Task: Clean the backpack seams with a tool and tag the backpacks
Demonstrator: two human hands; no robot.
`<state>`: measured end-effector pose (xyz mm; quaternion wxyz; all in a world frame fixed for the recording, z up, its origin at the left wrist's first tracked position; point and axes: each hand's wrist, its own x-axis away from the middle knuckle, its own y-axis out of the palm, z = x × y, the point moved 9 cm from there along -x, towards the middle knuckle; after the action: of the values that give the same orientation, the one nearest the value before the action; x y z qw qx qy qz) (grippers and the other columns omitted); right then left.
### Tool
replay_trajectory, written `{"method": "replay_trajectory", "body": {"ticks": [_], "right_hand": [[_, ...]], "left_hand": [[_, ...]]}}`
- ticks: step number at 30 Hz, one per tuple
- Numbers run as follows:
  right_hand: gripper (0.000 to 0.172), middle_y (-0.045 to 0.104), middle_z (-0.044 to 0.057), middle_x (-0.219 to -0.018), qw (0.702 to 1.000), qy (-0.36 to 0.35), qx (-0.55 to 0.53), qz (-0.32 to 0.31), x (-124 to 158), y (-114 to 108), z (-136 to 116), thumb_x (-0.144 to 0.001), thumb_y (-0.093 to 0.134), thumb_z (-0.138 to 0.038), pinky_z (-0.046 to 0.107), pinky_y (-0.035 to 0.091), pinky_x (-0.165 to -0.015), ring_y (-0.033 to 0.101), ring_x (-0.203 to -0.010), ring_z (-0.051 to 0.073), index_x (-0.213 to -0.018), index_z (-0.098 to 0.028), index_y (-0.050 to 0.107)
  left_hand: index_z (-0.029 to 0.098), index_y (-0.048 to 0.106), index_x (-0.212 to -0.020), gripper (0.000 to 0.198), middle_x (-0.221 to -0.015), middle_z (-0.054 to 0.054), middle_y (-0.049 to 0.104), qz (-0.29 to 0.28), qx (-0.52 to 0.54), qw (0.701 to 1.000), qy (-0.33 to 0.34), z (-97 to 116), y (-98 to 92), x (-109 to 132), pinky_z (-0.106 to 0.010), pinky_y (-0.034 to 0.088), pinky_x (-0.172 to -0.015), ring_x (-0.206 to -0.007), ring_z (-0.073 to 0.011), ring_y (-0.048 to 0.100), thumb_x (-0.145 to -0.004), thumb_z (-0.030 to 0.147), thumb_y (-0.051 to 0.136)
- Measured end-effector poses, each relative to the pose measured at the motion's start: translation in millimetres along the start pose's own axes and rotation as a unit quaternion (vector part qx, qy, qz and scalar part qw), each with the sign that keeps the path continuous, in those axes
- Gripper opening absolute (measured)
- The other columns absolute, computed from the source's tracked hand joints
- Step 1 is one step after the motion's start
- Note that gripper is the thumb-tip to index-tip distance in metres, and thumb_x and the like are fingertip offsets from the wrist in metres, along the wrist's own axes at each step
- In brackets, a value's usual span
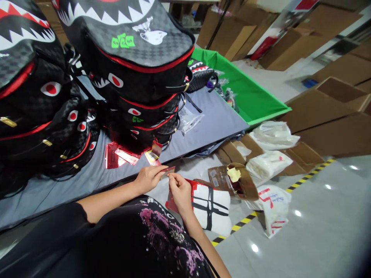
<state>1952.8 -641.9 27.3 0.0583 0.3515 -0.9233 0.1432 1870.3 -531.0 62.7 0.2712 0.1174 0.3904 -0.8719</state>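
Note:
My left hand (149, 178) pinches a small shiny hang tag (171, 169) just off the table edge. My right hand (180, 191) meets it there, thumb and forefinger pressed together at the tag's near side; what lies between those fingertips is too small to make out. Just beyond my hands, another tag with a yellow-and-white label (152, 155) hangs at the table edge. Shiny red tags (111, 155) lie to its left, before a stack of black checkered backpacks (139, 83) with red piping, eyes and shark teeth. A second backpack stack (31, 88) stands at the left.
A grey-covered table (214, 116) carries the bags and a clear plastic bag (189, 120). Behind it is a green fabric bin (261, 96) with wrapped items. On the floor at right are an open carton (247, 185), white plastic bags (268, 166), a white-and-black bundle (220, 212) and yellow-black tape (313, 173).

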Motion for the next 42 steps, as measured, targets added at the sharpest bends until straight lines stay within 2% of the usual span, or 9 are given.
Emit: {"method": "replay_trajectory", "body": {"ticks": [10, 15, 21, 24, 26, 28, 31, 38, 42], "right_hand": [[0.031, 0.052, -0.003, -0.059, 0.998, -0.002, 0.056, -0.014, -72.0, 36.4, -29.7, -0.086, 0.053, -0.044, 0.025, 0.033, -0.054, 0.041, -0.055, 0.012, -0.078, -0.018, 0.067], [0.03, 0.048, -0.004, -0.056, 0.999, 0.005, 0.052, -0.005, -93.9, 54.4, -39.2, -0.085, 0.054, -0.043, 0.024, 0.031, -0.053, 0.038, -0.053, 0.01, -0.072, -0.018, 0.064], [0.032, 0.038, -0.011, -0.041, 0.984, 0.116, -0.103, -0.083, -108.2, 80.1, -27.5, -0.082, 0.059, -0.05, 0.022, 0.016, -0.039, 0.022, -0.034, 0.006, -0.076, -0.018, 0.06], [0.033, 0.041, -0.011, -0.041, 0.977, 0.11, -0.148, -0.106, -113.4, 84.2, -30.3, -0.082, 0.061, -0.051, 0.022, 0.016, -0.04, 0.022, -0.034, 0.005, -0.08, -0.018, 0.06], [0.034, 0.042, -0.011, -0.041, 0.976, 0.092, -0.153, -0.122, -116.4, 85.2, -33.6, -0.083, 0.061, -0.052, 0.022, 0.018, -0.041, 0.025, -0.035, 0.005, -0.084, -0.018, 0.061], [0.035, 0.042, -0.011, -0.041, 0.975, 0.082, -0.156, -0.137, -119.2, 86.0, -36.0, -0.084, 0.059, -0.053, 0.023, 0.02, -0.043, 0.026, -0.036, 0.006, -0.087, -0.019, 0.061], [0.036, 0.042, -0.011, -0.042, 0.97, 0.073, -0.159, -0.167, -123.5, 88.7, -40.6, -0.084, 0.059, -0.055, 0.024, 0.021, -0.044, 0.026, -0.036, 0.007, -0.087, -0.019, 0.061], [0.036, 0.044, -0.01, -0.042, 0.953, 0.055, -0.136, -0.266, -122.6, 109.0, -55.1, -0.083, 0.06, -0.054, 0.024, 0.019, -0.045, 0.027, -0.037, 0.007, -0.081, -0.019, 0.06], [0.035, 0.041, -0.01, -0.041, 0.949, 0.06, -0.126, -0.284, -121.4, 118.1, -55.8, -0.086, 0.056, -0.055, 0.025, 0.023, -0.045, 0.026, -0.036, 0.008, -0.08, -0.02, 0.058]], "left_hand": [[0.018, 0.069, -0.113, 0.024, -0.099, -0.007, 0.077, 0.037, 0.039, 0.998, -0.013, -62.0, -28.1, -48.1, -0.028, 0.06, -0.075, -0.085, -0.0169, 0.074, -0.095, 0.023, 0.054], [0.015, 0.067, -0.115, 0.025, -0.103, -0.008, 0.076, 0.053, 0.002, 0.997, 0.05, -79.2, -40.9, -59.5, -0.03, 0.061, -0.08, -0.089, -0.0178, 0.074, -0.094, 0.019, 0.055], [0.017, 0.064, -0.12, 0.029, -0.107, -0.007, 0.075, 0.039, -0.001, 0.994, 0.104, -86.6, -44.2, -63.6, -0.03, 0.06, -0.087, -0.095, -0.0167, 0.073, -0.093, 0.016, 0.054], [0.016, 0.065, -0.12, 0.03, -0.112, -0.01, 0.074, 0.015, 0.07, 0.996, 0.054, -87.5, -45.8, -65.8, -0.033, 0.058, -0.092, -0.101, -0.0194, 0.072, -0.092, 0.024, 0.058], [0.017, 0.063, -0.122, 0.032, -0.115, -0.011, 0.073, 0.015, 0.153, 0.988, -0.029, -92.8, -48.4, -67.4, -0.033, 0.057, -0.094, -0.106, -0.0201, 0.07, -0.095, 0.029, 0.053], [0.017, 0.062, -0.124, 0.034, -0.111, -0.012, 0.074, 0.046, 0.245, 0.957, -0.148, -104.5, -50.9, -66.4, -0.032, 0.058, -0.088, -0.102, -0.0192, 0.071, -0.098, 0.033, 0.047], [0.015, 0.068, -0.109, 0.029, -0.099, -0.009, 0.076, 0.103, 0.318, 0.899, -0.282, -118.0, -52.3, -62.2, -0.029, 0.059, -0.08, -0.091, -0.0182, 0.072, -0.092, 0.037, 0.057], [0.015, 0.072, -0.09, 0.025, -0.086, -0.005, 0.074, 0.144, 0.396, 0.845, -0.328, -125.3, -52.3, -58.6, -0.026, 0.056, -0.071, -0.076, -0.0149, 0.068, -0.074, 0.034, 0.076], [0.015, 0.072, -0.079, 0.018, -0.089, -0.006, 0.072, 0.158, 0.397, 0.855, -0.293, -124.5, -63.0, -60.3, -0.026, 0.055, -0.072, -0.081, -0.015, 0.067, -0.074, 0.032, 0.075]]}}
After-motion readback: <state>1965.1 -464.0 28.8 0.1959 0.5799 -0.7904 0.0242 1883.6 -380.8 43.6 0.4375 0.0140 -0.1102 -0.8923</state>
